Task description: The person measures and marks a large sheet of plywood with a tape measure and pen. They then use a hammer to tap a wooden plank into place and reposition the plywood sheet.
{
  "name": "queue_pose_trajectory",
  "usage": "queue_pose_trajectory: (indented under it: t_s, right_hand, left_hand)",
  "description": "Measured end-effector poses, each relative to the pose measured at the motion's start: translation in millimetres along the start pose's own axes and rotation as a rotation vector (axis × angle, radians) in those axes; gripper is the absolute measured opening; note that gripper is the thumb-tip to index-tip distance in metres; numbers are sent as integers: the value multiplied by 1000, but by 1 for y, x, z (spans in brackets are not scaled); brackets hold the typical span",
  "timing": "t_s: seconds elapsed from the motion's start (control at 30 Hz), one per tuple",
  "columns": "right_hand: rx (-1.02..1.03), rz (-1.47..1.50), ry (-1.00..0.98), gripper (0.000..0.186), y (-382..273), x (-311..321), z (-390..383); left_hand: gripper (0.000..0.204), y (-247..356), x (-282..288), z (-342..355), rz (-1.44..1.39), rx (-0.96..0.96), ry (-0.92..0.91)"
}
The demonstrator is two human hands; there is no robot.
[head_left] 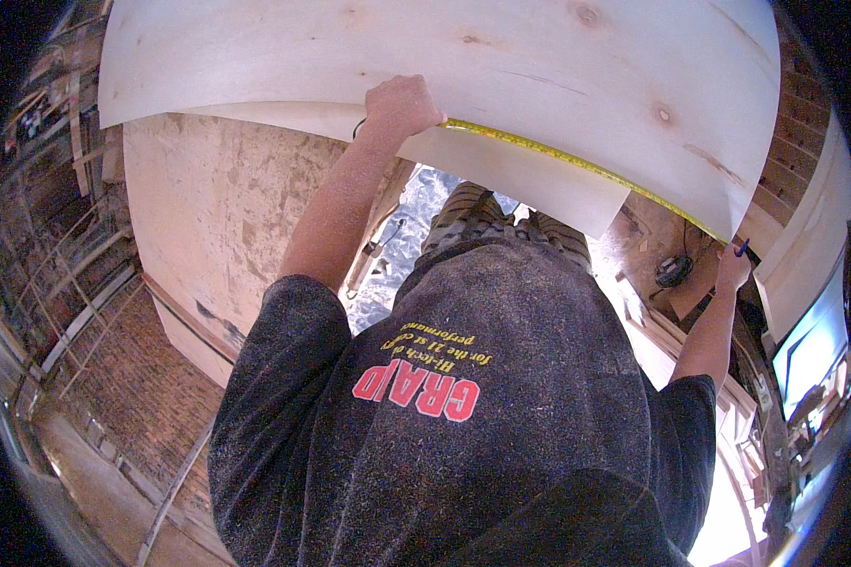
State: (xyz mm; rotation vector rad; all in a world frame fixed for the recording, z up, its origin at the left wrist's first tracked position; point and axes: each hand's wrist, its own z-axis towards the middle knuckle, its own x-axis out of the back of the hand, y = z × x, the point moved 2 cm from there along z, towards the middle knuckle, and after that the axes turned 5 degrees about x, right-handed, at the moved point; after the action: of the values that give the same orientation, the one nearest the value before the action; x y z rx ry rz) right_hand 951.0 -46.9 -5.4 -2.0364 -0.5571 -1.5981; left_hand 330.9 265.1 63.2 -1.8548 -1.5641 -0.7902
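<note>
A yellow tape measure (563, 154) lies stretched along the near edge of a large pale plywood sheet (558, 66). My left hand (404, 104) is closed at the blade's left end, pressed on the sheet's edge; whatever part of the tape sits inside the fist is hidden. Over at the sheet's near right corner, my right hand (732, 268) is closed by the other end of the blade. A slim blue pen (743, 248) sticks out of its fingers. Whether those fingers also pinch the tape is too small to tell.
Under the sheet's edge shows another pale panel (529, 180). A larger stained board (227, 189) stands below on the left. A coiled black cord (672, 271) lies by the right forearm. Stacked timber (792, 161) is at the far right, with cluttered racks (52, 189) at the left.
</note>
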Motion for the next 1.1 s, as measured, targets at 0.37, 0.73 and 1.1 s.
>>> queue_pose_trajectory:
  t_s: [0.37,0.73,1.1]
  right_hand:
    - [12,-72,29,29,27,-16,14]
    - [-14,-105,30,29,21,-14,11]
    - [10,-146,-1,32,9,-7,6]
  left_hand:
    - [51,2,2,-1,12,7,-15]
    - [51,2,1,-1,13,12,-15]
    - [53,0,0,-1,29,-1,-9]
